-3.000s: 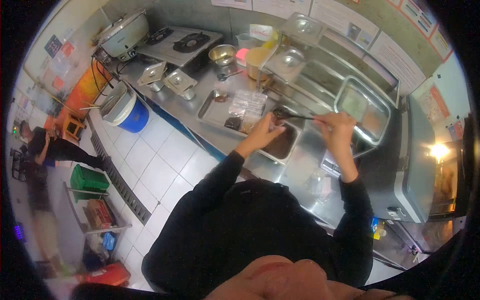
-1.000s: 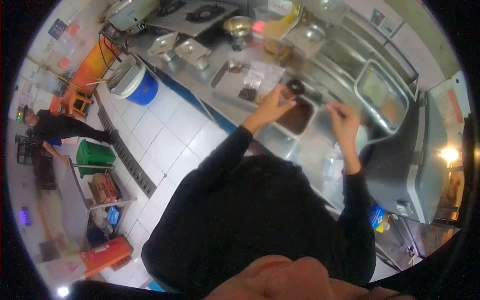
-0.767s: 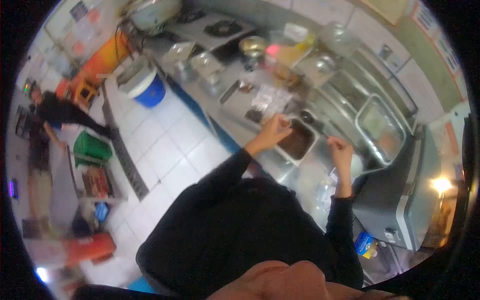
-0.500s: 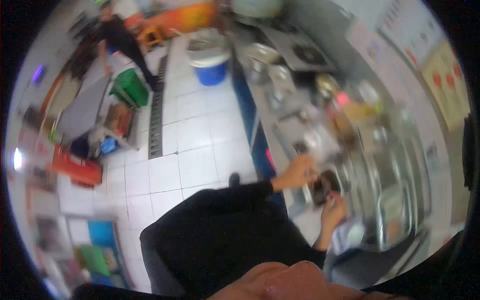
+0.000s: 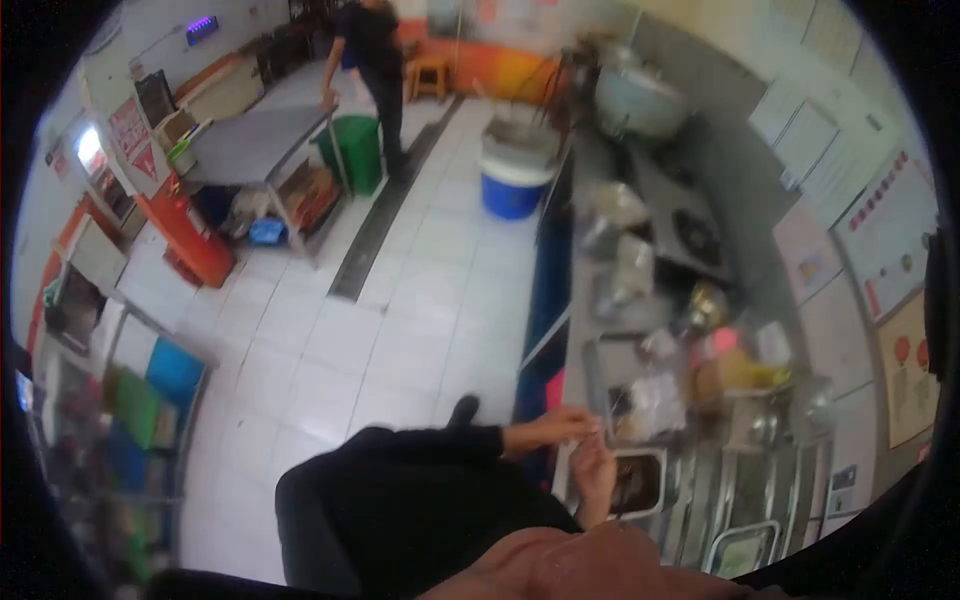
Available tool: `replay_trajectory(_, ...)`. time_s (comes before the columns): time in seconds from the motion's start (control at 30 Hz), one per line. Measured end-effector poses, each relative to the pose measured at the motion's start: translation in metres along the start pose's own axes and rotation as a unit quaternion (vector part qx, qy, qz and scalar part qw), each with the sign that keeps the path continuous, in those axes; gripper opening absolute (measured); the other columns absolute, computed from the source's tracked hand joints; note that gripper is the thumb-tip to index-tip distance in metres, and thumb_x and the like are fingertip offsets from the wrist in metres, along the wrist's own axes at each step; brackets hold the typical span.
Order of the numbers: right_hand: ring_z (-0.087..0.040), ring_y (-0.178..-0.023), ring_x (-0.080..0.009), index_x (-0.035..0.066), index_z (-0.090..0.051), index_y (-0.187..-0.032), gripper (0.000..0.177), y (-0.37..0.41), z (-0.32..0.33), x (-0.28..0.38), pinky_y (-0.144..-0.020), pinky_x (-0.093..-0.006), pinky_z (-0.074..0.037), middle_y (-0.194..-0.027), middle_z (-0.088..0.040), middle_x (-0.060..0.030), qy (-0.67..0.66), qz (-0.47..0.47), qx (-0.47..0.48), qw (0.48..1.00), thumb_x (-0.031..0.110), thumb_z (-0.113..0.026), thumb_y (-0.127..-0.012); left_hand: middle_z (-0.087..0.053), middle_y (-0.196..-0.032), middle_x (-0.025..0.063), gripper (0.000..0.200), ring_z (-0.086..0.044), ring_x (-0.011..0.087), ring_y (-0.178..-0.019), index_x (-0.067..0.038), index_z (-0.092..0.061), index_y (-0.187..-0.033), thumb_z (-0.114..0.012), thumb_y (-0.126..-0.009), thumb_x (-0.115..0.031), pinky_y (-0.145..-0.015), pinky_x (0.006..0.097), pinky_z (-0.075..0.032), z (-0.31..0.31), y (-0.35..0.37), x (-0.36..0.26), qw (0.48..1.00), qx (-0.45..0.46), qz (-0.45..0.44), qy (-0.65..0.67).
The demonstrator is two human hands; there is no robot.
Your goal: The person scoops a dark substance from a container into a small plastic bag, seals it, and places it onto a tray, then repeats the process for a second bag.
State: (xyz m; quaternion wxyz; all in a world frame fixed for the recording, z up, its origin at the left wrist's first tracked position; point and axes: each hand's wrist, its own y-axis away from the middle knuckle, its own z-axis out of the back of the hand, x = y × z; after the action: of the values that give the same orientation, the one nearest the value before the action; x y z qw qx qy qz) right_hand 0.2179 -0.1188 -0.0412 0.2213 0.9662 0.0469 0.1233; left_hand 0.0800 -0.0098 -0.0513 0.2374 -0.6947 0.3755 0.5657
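Note:
My left hand [image 5: 557,430] and my right hand [image 5: 595,468] meet at the fingertips over the counter's edge. Both have their fingers pinched together, and what is between them is too small and blurred to name. Just right of my right hand, a rectangular metal container [image 5: 662,484] holds something dark brown. Beyond my hands, a tray [image 5: 597,375] carries clear plastic bags [image 5: 655,402], their contents blurred.
Metal pans [image 5: 745,540] line the counter on the right, with a yellow box [image 5: 735,375] behind. Farther along stand a stove [image 5: 690,225] and a large pot [image 5: 640,105]. A blue-and-white bucket [image 5: 512,190] is on the tiled floor. Another person [image 5: 375,60] stands by a metal table [image 5: 255,140].
My hands have left the dark-filled container and come together at the counter's edge, to its left. The camera view has turned, shifting the room rightward at the top.

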Motion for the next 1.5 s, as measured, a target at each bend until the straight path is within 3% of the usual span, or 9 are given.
replay_trajectory(0.3,-0.059,-0.079,-0.0153,0.007,-0.059,-0.097,0.011,-0.009,-0.039,-0.021,-0.074,-0.0308,-0.05,-0.083,-0.061,-0.0022,0.162,0.055,-0.016,0.985,0.016,-0.058,-0.09,-0.061,-0.102,0.0038,0.03,-0.058,0.012,-0.093,-0.003,-0.054,-0.121,-0.058,-0.092,-0.013,-0.084,0.0269,-0.047,0.035,0.014,-0.034,0.92,0.059,0.092,0.377)
replay_trajectory(0.5,-0.059,-0.066,-0.0115,0.009,-0.06,-0.082,0.005,-0.016,-0.03,-0.014,-0.062,-0.029,-0.049,-0.069,-0.059,0.0001,0.171,0.107,-0.04,0.979,0.013,-0.064,-0.082,-0.061,-0.093,-0.0028,0.037,-0.053,0.0043,-0.068,-0.006,-0.055,-0.121,-0.063,-0.085,-0.009,-0.056,0.0184,-0.039,0.021,0.018,-0.027,0.955,0.014,0.066,0.289)
replay_trajectory(0.57,-0.057,-0.057,-0.0137,0.007,-0.057,-0.078,0.005,-0.021,-0.028,-0.016,-0.055,-0.0293,-0.047,-0.065,-0.058,-0.0028,0.483,0.306,-0.12,0.811,0.009,-0.062,-0.078,-0.062,-0.084,0.0015,0.024,-0.053,0.0073,-0.057,-0.007,-0.061,-0.1,-0.064,-0.076,-0.006,-0.048,0.0237,-0.039,0.023,0.014,-0.019,0.989,-0.021,0.027,0.141)
replay_trajectory(0.63,-0.051,-0.048,-0.0136,0.002,-0.052,-0.069,0.008,-0.008,-0.052,-0.028,-0.049,-0.0304,-0.042,-0.053,-0.052,-0.0059,0.698,0.465,-0.146,0.524,0.003,-0.059,-0.071,-0.062,-0.08,0.0064,0.017,-0.055,0.0099,-0.057,-0.006,-0.061,-0.088,-0.066,-0.072,-0.006,-0.049,0.0258,-0.041,0.017,0.014,-0.029,0.968,-0.086,-0.162,-0.17)
replay_trajectory(0.87,-0.047,-0.06,-0.0128,0.002,-0.058,-0.08,0.013,-0.001,-0.051,-0.024,-0.056,-0.0281,-0.039,-0.064,-0.051,-0.0029,0.624,0.43,-0.131,0.639,0.006,-0.067,-0.072,-0.057,-0.059,0.0073,0.015,-0.056,0.0155,-0.05,-0.007,-0.064,-0.078,-0.07,-0.064,-0.009,-0.045,0.0309,-0.04,0.019,0.016,-0.058,0.959,-0.109,-0.127,-0.229)
replay_trajectory(1.0,-0.057,-0.082,-0.0152,0.0,-0.063,-0.099,0.024,0.01,-0.071,-0.018,-0.077,-0.0312,-0.045,-0.085,-0.063,-0.0087,0.687,0.459,0.028,0.562,0.011,-0.071,-0.079,-0.054,-0.051,0.0019,0.016,-0.051,0.0085,-0.046,-0.007,-0.065,-0.083,-0.071,-0.068,-0.01,-0.043,0.0277,-0.037,0.021,0.019,-0.082,0.99,-0.058,-0.02,-0.127)
replay_trajectory(1.13,-0.063,-0.086,-0.0197,-0.002,-0.068,-0.091,0.017,-0.005,-0.023,-0.011,-0.081,-0.0325,-0.047,-0.092,-0.068,-0.0121,0.613,0.345,-0.037,0.71,0.011,-0.071,-0.08,-0.05,-0.052,0.0024,0.013,-0.05,0.011,-0.046,-0.009,-0.064,-0.079,-0.071,-0.072,-0.017,-0.045,0.0301,-0.037,0.033,0.011,-0.077,0.962,-0.013,-0.151,-0.226)
replay_trajectory(1.3,-0.062,-0.075,-0.013,-0.006,-0.066,-0.092,0.013,0.006,-0.04,-0.014,-0.07,-0.0253,-0.048,-0.08,-0.068,-0.0073,0.677,0.403,-0.051,0.613,0.004,-0.066,-0.082,-0.047,-0.057,0.0058,0.016,-0.051,0.0252,-0.049,-0.009,-0.063,-0.075,-0.068,-0.08,-0.024,-0.048,0.0352,-0.042,0.021,0.016,-0.101,0.793,-0.078,-0.497,-0.343)
replay_trajectory(1.5,-0.063,-0.073,-0.0147,-0.005,-0.067,-0.088,0.014,0.019,-0.059,-0.019,-0.069,-0.0277,-0.049,-0.081,-0.068,-0.0102,0.684,0.379,-0.071,0.619,0.006,-0.07,-0.079,-0.055,-0.06,0.005,0.026,-0.057,0.0274,-0.055,-0.008,-0.066,-0.075,-0.069,-0.08,-0.034,-0.052,0.0351,-0.045,0.033,0.02,-0.083,0.782,-0.043,-0.453,-0.425)
